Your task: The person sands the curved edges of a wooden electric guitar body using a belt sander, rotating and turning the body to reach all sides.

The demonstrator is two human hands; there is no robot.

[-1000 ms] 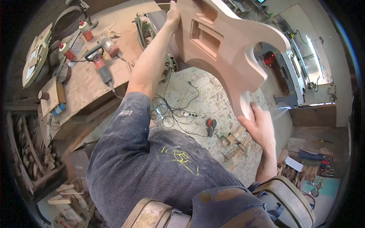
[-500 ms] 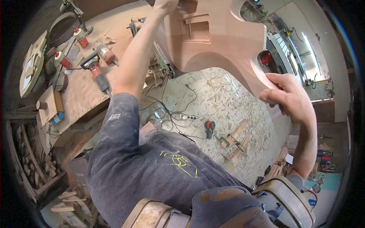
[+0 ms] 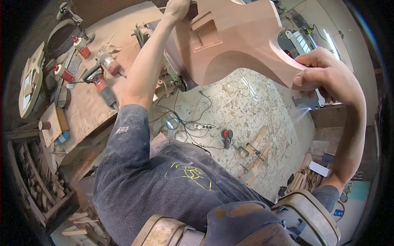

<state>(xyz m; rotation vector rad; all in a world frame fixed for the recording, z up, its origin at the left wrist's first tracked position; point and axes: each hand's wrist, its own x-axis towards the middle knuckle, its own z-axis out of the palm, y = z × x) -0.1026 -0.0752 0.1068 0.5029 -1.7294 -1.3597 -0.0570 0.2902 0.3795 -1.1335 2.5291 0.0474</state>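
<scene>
A bare wooden electric guitar body (image 3: 242, 39) with recesses cut into its face is held up in front of me. My left hand (image 3: 179, 9) is closed at its far left part, beside a dark recess at the upper edge of the picture; some of its fingers are hidden. On the right, my right hand (image 3: 324, 74) grips the body's curved edge, thumb on the near face and fingers partly hidden behind. Below the left part of the body, close to it, is a machine with a greenish metal frame (image 3: 176, 76); whether they touch I cannot tell.
On the dusty workbench (image 3: 92, 123) at left lie a red and black power tool (image 3: 102, 88), another power tool (image 3: 110, 63) and red bottles (image 3: 83, 47). A second guitar body (image 3: 30, 84) stands far left. Cables, a sander (image 3: 226, 137) and clamped wood (image 3: 252, 153) lie on the floor.
The guitar body has turned, its right end swinging right. My right hand has moved right and slightly up with its edge; my left hand has stayed nearly in place.
</scene>
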